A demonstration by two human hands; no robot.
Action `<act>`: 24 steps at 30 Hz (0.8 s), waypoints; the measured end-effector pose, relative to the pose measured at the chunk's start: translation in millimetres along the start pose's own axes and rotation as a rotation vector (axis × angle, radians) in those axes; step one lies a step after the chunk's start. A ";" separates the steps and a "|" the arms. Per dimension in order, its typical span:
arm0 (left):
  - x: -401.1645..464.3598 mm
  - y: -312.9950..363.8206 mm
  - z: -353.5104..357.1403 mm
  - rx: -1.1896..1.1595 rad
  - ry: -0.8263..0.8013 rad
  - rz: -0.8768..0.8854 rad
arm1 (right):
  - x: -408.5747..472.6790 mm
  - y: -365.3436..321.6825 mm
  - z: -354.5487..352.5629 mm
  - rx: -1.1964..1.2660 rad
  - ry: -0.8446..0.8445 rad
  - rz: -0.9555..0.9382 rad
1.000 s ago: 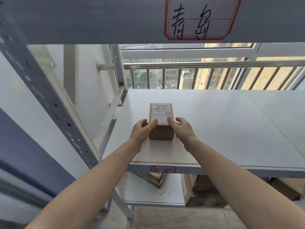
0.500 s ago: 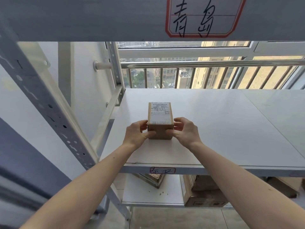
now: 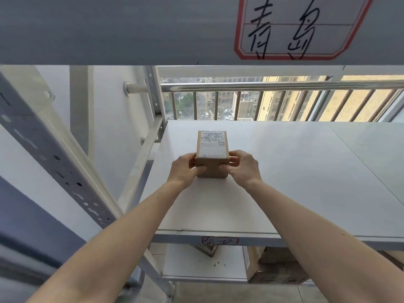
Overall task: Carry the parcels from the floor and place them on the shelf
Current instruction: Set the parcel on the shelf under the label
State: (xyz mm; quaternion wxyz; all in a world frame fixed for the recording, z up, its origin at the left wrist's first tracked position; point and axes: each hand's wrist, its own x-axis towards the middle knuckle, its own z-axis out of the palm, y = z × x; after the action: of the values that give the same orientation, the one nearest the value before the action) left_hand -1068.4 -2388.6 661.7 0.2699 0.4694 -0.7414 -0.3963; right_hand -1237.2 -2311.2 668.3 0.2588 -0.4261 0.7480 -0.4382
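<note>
Two hands clamp one small brown parcel (image 3: 211, 158) on the white shelf (image 3: 284, 182): left hand (image 3: 184, 170) and right hand (image 3: 242, 167) on opposite sides, thumbs across the near face. Label print illegible. Parcel base hidden by thumbs. Lower-shelf boxes (image 3: 275, 267) cut off. Open shelf room right and behind.

A pale wall (image 3: 109, 119) is seen at the left, behind a perforated grey metal upright (image 3: 50, 158). Daylight is admitted through a window (image 3: 273, 106) at the back, which is barred by a steel railing (image 3: 262, 86). Buildings and parked cars are shown beyond the glass. A tiled floor (image 3: 229, 294) is glimpsed at the bottom.
</note>
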 end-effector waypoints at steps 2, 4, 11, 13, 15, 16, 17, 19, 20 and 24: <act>4.4 1.5 -1.0 0.014 -0.007 -0.007 | 5.3 -2.1 2.0 0.005 0.004 0.006; 8.0 2.1 -1.6 0.014 -0.011 -0.017 | 9.3 -4.1 3.2 0.005 0.004 0.011; 10.8 4.4 -2.1 0.022 -0.012 -0.042 | 14.1 -5.2 5.5 0.008 0.003 0.016; 10.6 5.0 -1.8 0.024 -0.013 -0.047 | 14.4 -4.7 5.9 0.006 0.004 0.016; 10.6 4.9 -1.3 0.023 -0.013 -0.059 | 14.2 -4.3 6.5 -0.015 0.006 0.017; 10.5 4.8 -1.2 0.028 -0.013 -0.065 | 13.7 -3.9 6.7 -0.023 0.009 0.023; 10.5 4.5 -1.1 0.038 -0.012 -0.069 | 12.6 -3.7 6.7 -0.022 0.013 0.031; 10.4 2.7 -0.7 0.059 -0.014 -0.081 | 9.5 -3.1 5.8 -0.017 0.031 0.036; 9.6 2.1 -0.4 0.066 -0.018 -0.089 | 7.6 -2.5 5.1 -0.022 0.044 0.027; 2.5 0.3 2.8 0.068 -0.007 -0.114 | -2.2 -1.6 5.2 -0.047 0.118 -0.024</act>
State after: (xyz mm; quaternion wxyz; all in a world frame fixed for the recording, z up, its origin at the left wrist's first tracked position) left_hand -1071.7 -2389.9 660.6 0.2284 0.5182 -0.7275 -0.3874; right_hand -1231.5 -2312.0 667.3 0.1988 -0.4144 0.7669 -0.4480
